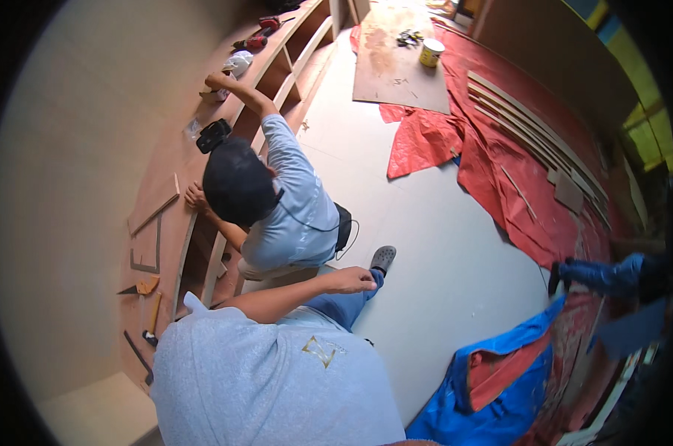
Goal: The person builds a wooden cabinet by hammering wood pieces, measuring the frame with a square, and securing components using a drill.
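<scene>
My left forearm reaches across my grey shirt [269, 379], and my left hand [351, 279] rests above my jeans-clad leg near the knee, fingers loosely curled with nothing seen in them. My right hand is out of view. Just beyond, a co-worker [288, 215] in a dark cap with a head-mounted device [214, 136] leans over a long wooden shelving unit [292, 44], one hand near a small box, the other at its edge. On it lie a square [156, 245], a saw [144, 286], a hammer [153, 321] and red power drills [250, 43].
A pale floor [425, 327] stretches right of me. A board [388, 74] holds a white bucket [431, 52]. Wood strips [529, 137] lie on red tarp [485, 193]. A blue tarp [463, 412] is lower right. Another person's legs [604, 275] show at the right.
</scene>
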A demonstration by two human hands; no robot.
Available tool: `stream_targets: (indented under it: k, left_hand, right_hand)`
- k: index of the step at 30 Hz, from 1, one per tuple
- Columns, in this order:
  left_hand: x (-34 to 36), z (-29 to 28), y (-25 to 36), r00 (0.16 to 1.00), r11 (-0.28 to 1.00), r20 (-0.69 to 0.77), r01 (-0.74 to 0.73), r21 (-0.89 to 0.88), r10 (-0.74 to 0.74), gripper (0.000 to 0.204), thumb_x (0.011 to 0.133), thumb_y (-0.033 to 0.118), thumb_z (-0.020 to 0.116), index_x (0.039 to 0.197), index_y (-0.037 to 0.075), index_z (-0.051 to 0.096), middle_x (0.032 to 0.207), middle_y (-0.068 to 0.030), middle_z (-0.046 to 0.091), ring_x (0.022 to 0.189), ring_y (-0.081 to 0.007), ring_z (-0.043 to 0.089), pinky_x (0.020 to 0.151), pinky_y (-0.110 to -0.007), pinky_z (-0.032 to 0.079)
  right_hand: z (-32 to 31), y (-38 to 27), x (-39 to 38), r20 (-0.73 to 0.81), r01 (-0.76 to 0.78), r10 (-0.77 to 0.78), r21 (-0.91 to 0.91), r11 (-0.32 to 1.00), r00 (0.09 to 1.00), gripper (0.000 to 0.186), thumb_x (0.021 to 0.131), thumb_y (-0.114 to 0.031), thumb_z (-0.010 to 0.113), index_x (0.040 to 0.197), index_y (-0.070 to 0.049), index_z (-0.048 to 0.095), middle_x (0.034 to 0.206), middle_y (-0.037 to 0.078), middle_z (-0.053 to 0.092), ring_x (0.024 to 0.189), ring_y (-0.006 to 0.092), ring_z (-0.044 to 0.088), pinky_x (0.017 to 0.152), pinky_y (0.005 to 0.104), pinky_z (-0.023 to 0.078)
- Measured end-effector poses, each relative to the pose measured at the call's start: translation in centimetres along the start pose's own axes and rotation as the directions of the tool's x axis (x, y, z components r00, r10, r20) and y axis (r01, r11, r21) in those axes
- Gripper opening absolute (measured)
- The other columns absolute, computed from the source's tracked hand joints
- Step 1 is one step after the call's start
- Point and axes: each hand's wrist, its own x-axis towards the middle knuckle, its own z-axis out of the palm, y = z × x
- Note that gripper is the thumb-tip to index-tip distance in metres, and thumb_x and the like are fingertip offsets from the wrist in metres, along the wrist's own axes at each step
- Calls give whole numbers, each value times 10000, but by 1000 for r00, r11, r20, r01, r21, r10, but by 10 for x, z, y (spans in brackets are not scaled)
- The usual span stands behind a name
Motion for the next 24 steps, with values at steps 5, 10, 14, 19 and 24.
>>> stream_targets:
  k: [5, 10, 14, 19, 24]
  left_hand:
    - [58, -27, 4, 955, 991, -269, 112, -74, -128, 420, 932, 365, 611, 1061, -26, 689, 981, -153, 705, 913, -236, 652, 820, -362, 501]
    - [95, -59, 40, 928, 965, -301, 164, -205, -222, 391, 920, 336, 623, 1070, -19, 694, 959, -166, 705, 885, -223, 657, 804, -343, 506]
    - [115, -82, 87, 913, 963, -349, 134, -235, -213, 398, 928, 338, 623, 1070, -28, 689, 979, -166, 701, 914, -234, 652, 817, -354, 507]
    - [153, -98, 116, 913, 957, -379, 36, -288, -148, 423, 956, 362, 594, 1140, -13, 656, 988, -105, 676, 918, -178, 615, 819, -323, 500]
    - [170, -121, 132, 845, 931, -495, 10, -364, -203, 412, 951, 349, 603, 1135, -15, 660, 1000, -115, 682, 927, -187, 622, 820, -324, 500]
  right_hand:
    - [-102, -128, 83, 14, 73, -72, -94, 993, 997, 249, 941, -231, 629, 815, -47, 517, 650, 83, 543, 482, 207, 525, 430, 396, 459]
    - [-172, -239, 118, 15, 154, -154, -155, 976, 988, 251, 936, -237, 628, 812, -43, 527, 664, 95, 560, 492, 218, 542, 432, 404, 463]
    - [-195, -309, 130, 44, 199, -194, -196, 960, 980, 253, 932, -242, 627, 809, -40, 535, 675, 105, 574, 500, 227, 555, 433, 410, 466]
    - [-214, -384, 140, 89, 239, -223, -277, 931, 971, 257, 927, -248, 625, 806, -36, 544, 689, 117, 591, 510, 238, 572, 434, 418, 470]
    - [-238, -457, 171, 148, 250, -208, -384, 889, 967, 261, 922, -254, 624, 802, -32, 554, 703, 129, 608, 520, 249, 589, 435, 427, 474]
